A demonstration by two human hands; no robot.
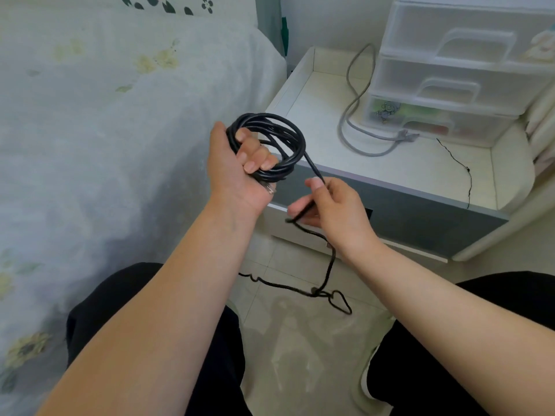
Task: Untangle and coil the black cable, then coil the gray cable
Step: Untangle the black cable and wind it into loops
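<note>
- Pale floor tiles (pixel 300 340) are showing between the person's dark-trousered knees, with a bed (pixel 105 115) in a flowered cover lying to the left of both hands.
- Beyond the fingers, a white counter (pixel 324 115) with a raised rim is standing beside the bed, carrying a clear plastic drawer unit (pixel 450 73) at its back right.
- The left hand (pixel 237 169) is holding the coiled part of the black cable (pixel 270 142), its fingers (pixel 255 154) curling through the middle of the loops and closing tightly around the bundle, thumb pressing on the outside.
- One plug end is poking out just below those fingers, against the palm.
- From the coil's right edge, a straight run of black cable is slanting down into the right hand (pixel 333 211).
- The right hand's fingers (pixel 300 207) are pinching together on that run, thumb on top.
- Below the right fingers, the loose remainder is hanging down to the floor and trailing there in kinks, with a small knotted loop at its far end.
- The gray cable (pixel 354 115) is lying uncoiled on the counter, well beyond the right fingers, winding in front of the drawer unit, its plug resting by the lowest drawer.
- A thin black wire (pixel 462 166) is running across the counter's right side and over its front edge.
</note>
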